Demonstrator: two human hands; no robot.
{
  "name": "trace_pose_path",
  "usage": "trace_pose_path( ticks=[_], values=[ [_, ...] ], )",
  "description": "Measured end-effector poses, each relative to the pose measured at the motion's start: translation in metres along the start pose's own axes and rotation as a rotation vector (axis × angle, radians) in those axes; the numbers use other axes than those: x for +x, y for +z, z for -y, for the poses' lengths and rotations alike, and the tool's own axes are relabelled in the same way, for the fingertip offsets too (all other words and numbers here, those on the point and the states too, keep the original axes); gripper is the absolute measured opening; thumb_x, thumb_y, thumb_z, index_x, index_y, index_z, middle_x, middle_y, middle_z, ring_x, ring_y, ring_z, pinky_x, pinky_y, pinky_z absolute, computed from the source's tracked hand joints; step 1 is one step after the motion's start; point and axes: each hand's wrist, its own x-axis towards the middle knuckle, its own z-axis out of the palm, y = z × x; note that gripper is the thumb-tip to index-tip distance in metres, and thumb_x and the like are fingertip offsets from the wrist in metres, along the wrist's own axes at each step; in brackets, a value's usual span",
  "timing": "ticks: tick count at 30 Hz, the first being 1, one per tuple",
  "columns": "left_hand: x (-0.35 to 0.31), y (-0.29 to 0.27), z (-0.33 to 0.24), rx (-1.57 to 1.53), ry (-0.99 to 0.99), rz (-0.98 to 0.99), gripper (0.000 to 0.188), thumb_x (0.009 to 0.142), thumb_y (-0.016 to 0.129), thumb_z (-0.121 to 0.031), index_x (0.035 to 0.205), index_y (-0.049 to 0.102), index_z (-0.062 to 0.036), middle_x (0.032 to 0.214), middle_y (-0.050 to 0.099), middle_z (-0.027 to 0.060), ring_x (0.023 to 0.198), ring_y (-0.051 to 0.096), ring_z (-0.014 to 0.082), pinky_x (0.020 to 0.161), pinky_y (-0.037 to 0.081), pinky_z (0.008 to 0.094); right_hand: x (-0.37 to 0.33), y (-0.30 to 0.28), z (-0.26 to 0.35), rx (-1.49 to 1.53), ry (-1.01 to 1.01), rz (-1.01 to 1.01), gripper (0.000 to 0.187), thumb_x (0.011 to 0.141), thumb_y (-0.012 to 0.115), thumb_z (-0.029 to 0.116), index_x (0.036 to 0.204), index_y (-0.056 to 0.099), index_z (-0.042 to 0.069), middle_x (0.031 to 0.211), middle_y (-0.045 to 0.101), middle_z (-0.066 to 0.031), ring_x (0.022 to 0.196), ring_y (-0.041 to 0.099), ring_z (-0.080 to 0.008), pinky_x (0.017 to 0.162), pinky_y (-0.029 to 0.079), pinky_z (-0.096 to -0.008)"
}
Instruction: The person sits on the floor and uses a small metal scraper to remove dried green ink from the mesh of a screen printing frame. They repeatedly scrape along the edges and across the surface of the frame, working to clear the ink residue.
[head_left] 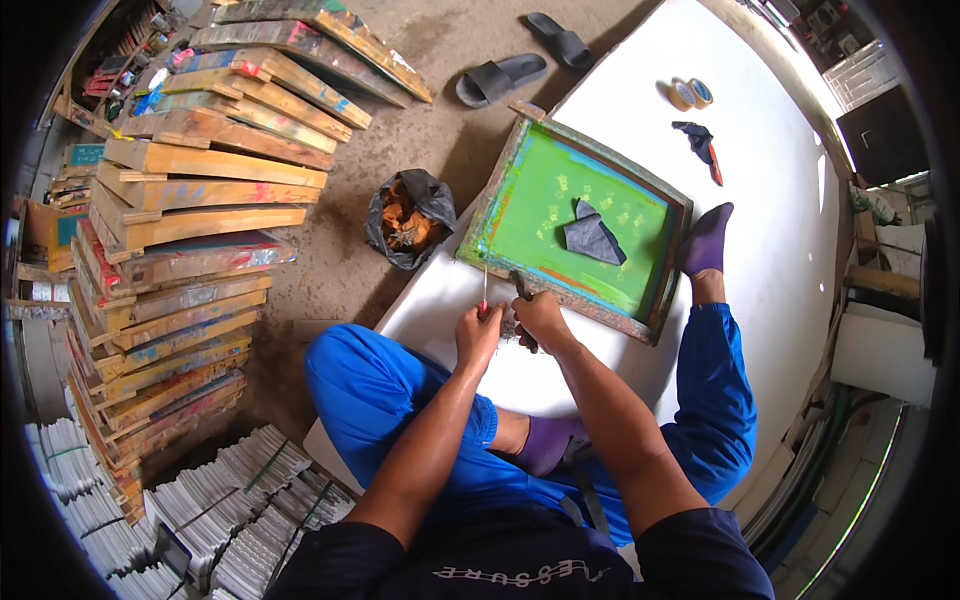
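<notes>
A wooden screen-printing frame (603,318) with green mesh (535,225) lies on the white tabletop in front of me, its mesh marked with pale flower shapes. My left hand (478,338) is closed around a screwdriver with a red handle (483,308), its thin shaft pointing at the frame's near left corner. Beside it, my right hand (541,320) grips a dark tool (520,284), maybe pliers, close to the frame's near edge; its kind is not clear. Small wiry bits show between my hands. A folded dark cloth (594,238) rests on the mesh.
Left of the frame, a black plastic bag (418,208) with orange-brown scraps stands on the floor near black slides (500,80). Tape rolls (690,94) and an orange-handled tool (714,165) lie at the far right. Stacked wooden frames (215,190) and bundled papers (215,500) fill the left.
</notes>
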Motion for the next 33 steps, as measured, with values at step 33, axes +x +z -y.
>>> trace_pose_path(
  ticks=[33],
  values=[
    [-0.013,-0.023,-0.015,-0.603,-0.37,0.195,0.023,0.09,0.074,-0.027,0.097,0.07,-0.0057,0.08,0.065,0.0012,0.045,0.045,0.0083,0.041,0.032,0.0257,-0.042,0.01,-0.061,-0.576,-0.366,0.087,0.038,0.089,0.066,0.033,0.093,0.067,-0.005,0.076,0.07,-0.0201,0.069,0.071,-0.0329,0.066,0.057,-0.0418]
  ],
)
